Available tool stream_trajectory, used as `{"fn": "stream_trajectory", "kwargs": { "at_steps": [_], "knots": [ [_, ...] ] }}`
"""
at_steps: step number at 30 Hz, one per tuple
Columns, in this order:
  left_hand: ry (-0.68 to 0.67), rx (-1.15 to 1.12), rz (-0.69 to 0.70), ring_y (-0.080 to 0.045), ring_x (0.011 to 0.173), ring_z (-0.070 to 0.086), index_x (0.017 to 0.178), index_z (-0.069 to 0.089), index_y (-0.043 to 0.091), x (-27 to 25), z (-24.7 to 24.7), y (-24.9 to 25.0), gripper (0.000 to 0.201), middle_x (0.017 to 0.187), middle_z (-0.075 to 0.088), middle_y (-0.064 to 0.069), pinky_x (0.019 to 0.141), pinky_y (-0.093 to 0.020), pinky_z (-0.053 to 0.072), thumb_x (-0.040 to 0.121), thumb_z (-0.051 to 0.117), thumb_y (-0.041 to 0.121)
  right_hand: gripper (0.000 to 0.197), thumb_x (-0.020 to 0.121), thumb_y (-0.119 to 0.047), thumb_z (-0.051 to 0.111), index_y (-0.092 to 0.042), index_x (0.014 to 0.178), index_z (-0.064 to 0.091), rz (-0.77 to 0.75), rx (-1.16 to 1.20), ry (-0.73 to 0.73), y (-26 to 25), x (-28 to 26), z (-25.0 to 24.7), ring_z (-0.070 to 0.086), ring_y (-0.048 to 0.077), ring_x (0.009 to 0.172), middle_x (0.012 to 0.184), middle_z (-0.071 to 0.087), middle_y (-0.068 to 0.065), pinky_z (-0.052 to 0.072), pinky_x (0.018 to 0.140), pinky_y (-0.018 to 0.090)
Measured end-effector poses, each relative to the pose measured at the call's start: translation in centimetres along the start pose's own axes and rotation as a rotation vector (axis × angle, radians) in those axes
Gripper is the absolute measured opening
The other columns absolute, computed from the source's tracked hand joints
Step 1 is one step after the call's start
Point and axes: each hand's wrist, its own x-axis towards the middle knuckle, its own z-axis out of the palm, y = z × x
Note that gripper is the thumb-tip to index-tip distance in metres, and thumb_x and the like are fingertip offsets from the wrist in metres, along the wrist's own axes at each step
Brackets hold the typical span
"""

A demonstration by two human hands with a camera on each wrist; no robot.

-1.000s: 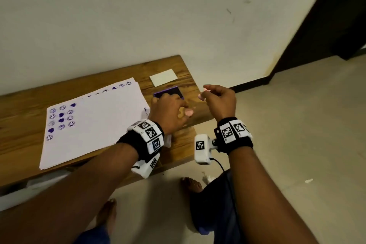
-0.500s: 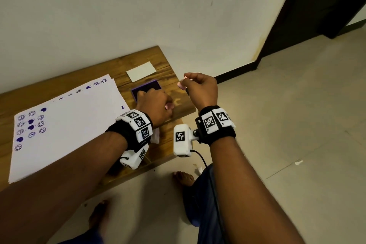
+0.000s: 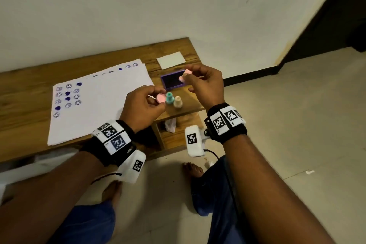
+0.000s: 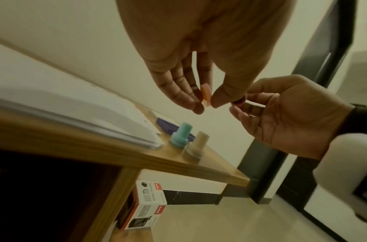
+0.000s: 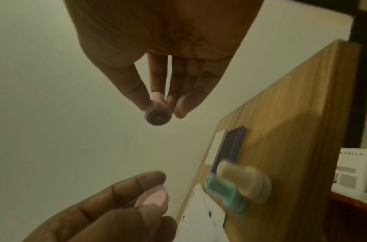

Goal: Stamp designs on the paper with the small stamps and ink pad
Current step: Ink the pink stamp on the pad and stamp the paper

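Note:
On the wooden table point(image 3: 27, 89) lies white paper point(image 3: 103, 103) with purple prints near its left edge. My left hand point(image 3: 158, 99) pinches a round pink cap point(image 3: 160, 98), seen edge-on in the left wrist view point(image 4: 205, 95). My right hand point(image 3: 187, 77) pinches a pink stamp point(image 3: 184, 75) above the open purple ink pad point(image 3: 172, 81); its dark face point(image 5: 157, 116) points at the right wrist camera. A teal stamp point(image 3: 169, 98) and a beige stamp point(image 3: 177, 102) stand upright just in front of the pad.
A white card point(image 3: 171, 60) lies behind the ink pad near the wall. A crumpled plastic bit point(image 3: 170, 125) sits on the lower shelf, and a printed box point(image 4: 147, 204) stands under the table. My bare feet point(image 3: 193, 170) are on the tiled floor.
My left hand has lifted off the spot in front of the ink pad with the pink cap, uncovering the teal and beige stamps. My right hand still holds the pink stamp.

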Motion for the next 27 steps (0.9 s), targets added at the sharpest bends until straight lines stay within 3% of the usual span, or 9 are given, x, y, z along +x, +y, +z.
{"fn": "stream_trajectory", "kwargs": {
  "at_steps": [2, 5, 9, 12, 18, 27],
  "knots": [
    [0.012, -0.102, -0.082, -0.007, 0.079, 0.068, 0.115, 0.070, 0.016, -1.4, -1.8, -1.5, 0.035, 0.105, 0.070, 0.002, 0.066, -0.008, 0.052, 0.080, 0.076, 0.013, 0.021, 0.076, -0.007, 0.080, -0.018, 0.094, 0.077, -0.031, -0.001, -0.078, -0.4, -1.2, 2.3, 0.073, 0.017, 0.086, 0.087, 0.077, -0.001, 0.062, 0.077, 0.038],
    [0.071, -0.260, -0.199, -0.012, 0.084, 0.071, 0.117, 0.070, 0.016, -3.2, -3.9, -3.7, 0.038, 0.105, 0.072, 0.001, 0.074, -0.017, 0.056, 0.080, 0.077, 0.013, 0.023, 0.077, -0.008, 0.081, -0.014, 0.098, 0.077, -0.047, -0.008, -0.148, -0.4, -2.4, 5.2, 0.073, 0.022, 0.088, 0.091, 0.077, 0.003, 0.062, 0.081, 0.043],
    [0.165, -0.437, -0.298, -0.011, 0.083, 0.072, 0.113, 0.071, 0.017, -5.0, -5.7, -6.5, 0.039, 0.099, 0.074, 0.001, 0.076, -0.014, 0.055, 0.076, 0.080, 0.011, 0.026, 0.077, -0.010, 0.081, -0.016, 0.102, 0.077, -0.070, -0.049, -0.234, 0.4, -3.7, 8.6, 0.072, 0.026, 0.089, 0.092, 0.076, 0.004, 0.062, 0.079, 0.046],
    [0.176, -0.475, -0.294, -0.014, 0.083, 0.072, 0.111, 0.071, 0.017, -5.0, -6.1, -7.7, 0.040, 0.098, 0.075, 0.000, 0.084, -0.026, 0.057, 0.074, 0.082, 0.010, 0.027, 0.079, -0.011, 0.081, -0.021, 0.104, 0.076, -0.129, -0.113, -0.301, 1.2, -4.7, 10.3, 0.072, 0.019, 0.088, 0.094, 0.076, 0.000, 0.061, 0.081, 0.048],
    [0.177, -0.480, -0.265, -0.014, 0.082, 0.073, 0.111, 0.072, 0.017, -4.0, -6.9, -8.6, 0.038, 0.094, 0.075, 0.000, 0.084, -0.035, 0.059, 0.074, 0.082, 0.016, 0.027, 0.082, -0.011, 0.078, -0.018, 0.108, 0.076, -0.181, -0.115, -0.296, 2.4, -5.4, 12.3, 0.073, 0.021, 0.092, 0.099, 0.075, 0.000, 0.061, 0.080, 0.050],
    [0.185, -0.458, -0.215, -0.011, 0.072, 0.071, 0.110, 0.073, 0.015, -3.2, -7.4, -8.7, 0.038, 0.088, 0.074, 0.002, 0.080, -0.034, 0.060, 0.074, 0.082, 0.020, 0.028, 0.082, -0.010, 0.079, -0.011, 0.110, 0.076, -0.220, -0.124, -0.301, 2.6, -5.5, 13.6, 0.073, 0.020, 0.092, 0.100, 0.075, 0.003, 0.063, 0.074, 0.044]
  ]
}}
